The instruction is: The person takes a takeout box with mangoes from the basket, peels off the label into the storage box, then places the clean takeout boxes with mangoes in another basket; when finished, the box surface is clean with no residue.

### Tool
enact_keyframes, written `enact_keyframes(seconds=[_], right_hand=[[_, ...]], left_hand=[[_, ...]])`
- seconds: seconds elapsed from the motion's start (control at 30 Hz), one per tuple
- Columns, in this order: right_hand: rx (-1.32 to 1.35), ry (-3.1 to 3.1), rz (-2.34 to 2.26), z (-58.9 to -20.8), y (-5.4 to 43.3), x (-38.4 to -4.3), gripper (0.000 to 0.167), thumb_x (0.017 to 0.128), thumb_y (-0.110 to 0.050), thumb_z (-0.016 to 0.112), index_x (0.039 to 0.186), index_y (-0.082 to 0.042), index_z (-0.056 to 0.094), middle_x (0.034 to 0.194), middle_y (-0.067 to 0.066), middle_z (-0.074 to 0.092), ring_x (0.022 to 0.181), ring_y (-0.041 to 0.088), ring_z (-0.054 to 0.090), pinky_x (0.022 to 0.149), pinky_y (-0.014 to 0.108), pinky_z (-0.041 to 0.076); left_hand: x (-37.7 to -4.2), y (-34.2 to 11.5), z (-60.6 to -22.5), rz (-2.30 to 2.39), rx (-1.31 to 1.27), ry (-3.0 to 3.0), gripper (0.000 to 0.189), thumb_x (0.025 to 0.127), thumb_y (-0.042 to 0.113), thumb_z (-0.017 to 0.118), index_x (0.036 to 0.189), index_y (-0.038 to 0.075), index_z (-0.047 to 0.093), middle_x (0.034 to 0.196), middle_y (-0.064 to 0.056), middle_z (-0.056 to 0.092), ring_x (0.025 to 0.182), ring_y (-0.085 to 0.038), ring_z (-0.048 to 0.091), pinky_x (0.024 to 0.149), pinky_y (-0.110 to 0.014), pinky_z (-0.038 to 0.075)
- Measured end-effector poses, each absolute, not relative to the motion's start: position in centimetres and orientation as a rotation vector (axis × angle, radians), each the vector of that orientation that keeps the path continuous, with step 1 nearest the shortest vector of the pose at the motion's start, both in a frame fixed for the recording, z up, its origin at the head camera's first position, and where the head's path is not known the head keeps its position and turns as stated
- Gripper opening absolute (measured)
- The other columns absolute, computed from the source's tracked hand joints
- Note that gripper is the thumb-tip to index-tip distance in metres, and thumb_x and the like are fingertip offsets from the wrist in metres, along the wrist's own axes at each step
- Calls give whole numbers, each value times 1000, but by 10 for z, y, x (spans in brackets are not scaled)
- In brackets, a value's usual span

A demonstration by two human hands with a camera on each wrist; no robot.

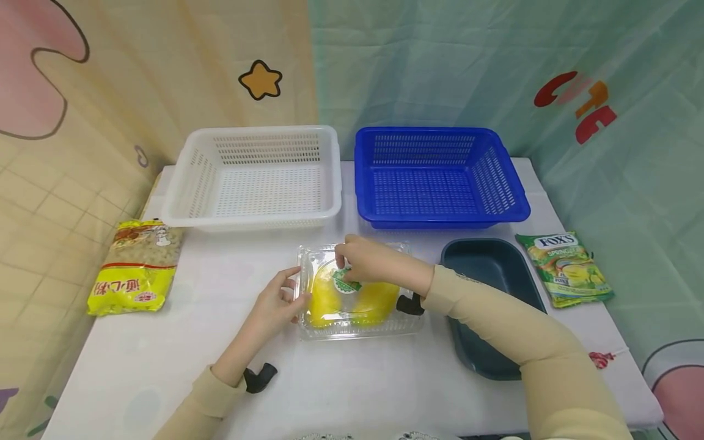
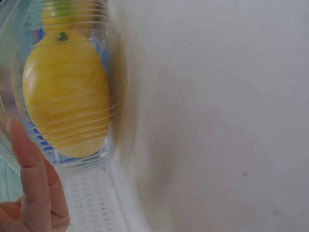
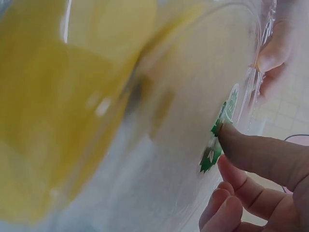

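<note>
With thumb and finger of my right hand (image 1: pixel 365 261) I pinch the green-and-white sticker (image 1: pixel 346 283) on top of the clear plastic clamshell box (image 1: pixel 360 332). My left hand (image 1: pixel 277 302) has its fingers loosely spread and touches the box at its left edge. The box, with yellow fruits (image 2: pixel 67 96) inside, lies on the white tablecloth (image 1: pixel 214 281), near the white basket (image 1: pixel 253 221) and the blue basket (image 1: pixel 442 218).
</note>
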State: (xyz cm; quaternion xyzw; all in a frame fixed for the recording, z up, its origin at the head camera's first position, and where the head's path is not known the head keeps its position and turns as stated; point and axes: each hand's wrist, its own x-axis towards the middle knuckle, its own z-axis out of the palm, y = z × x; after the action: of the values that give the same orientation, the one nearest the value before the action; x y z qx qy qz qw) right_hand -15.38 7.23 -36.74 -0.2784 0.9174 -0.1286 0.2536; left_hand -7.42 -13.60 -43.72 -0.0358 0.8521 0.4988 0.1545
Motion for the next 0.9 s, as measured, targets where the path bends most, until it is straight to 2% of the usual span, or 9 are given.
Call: enact_keyframes(seconds=[0.43,0.57,0.73,0.9], right_hand=[[-855,2552,-346,-367,71,-153,3,90,-8,66,90,-11,64,92,4,56,76,17,54,63,23,46],[-876,2570,-414,-364,80,-150,7,89,-10,67,84,-12,63,87,2,54,76,15,51,64,22,44],[-907,2555,-658,-352,114,-141,12,89,-12,69,79,-15,61,82,0,52,77,14,48,67,23,41],[-742,2585,-872,-338,175,-132,8,89,-13,71,87,-12,64,85,1,56,80,16,51,68,26,46]], left_hand=[[-73,-135,-438,1444,-114,2447,64,90,12,66,148,6,39,125,-21,51,83,-19,57,59,-26,58],[-73,-134,-439,1446,-117,2445,64,90,11,66,148,5,39,125,-21,51,83,-19,57,59,-26,58],[-72,-135,-440,1446,-110,2444,64,90,11,66,148,4,38,126,-22,51,80,-19,57,58,-25,57],[-73,-136,-440,1436,-111,2443,66,90,12,67,148,5,37,127,-21,50,80,-19,57,59,-25,58]])
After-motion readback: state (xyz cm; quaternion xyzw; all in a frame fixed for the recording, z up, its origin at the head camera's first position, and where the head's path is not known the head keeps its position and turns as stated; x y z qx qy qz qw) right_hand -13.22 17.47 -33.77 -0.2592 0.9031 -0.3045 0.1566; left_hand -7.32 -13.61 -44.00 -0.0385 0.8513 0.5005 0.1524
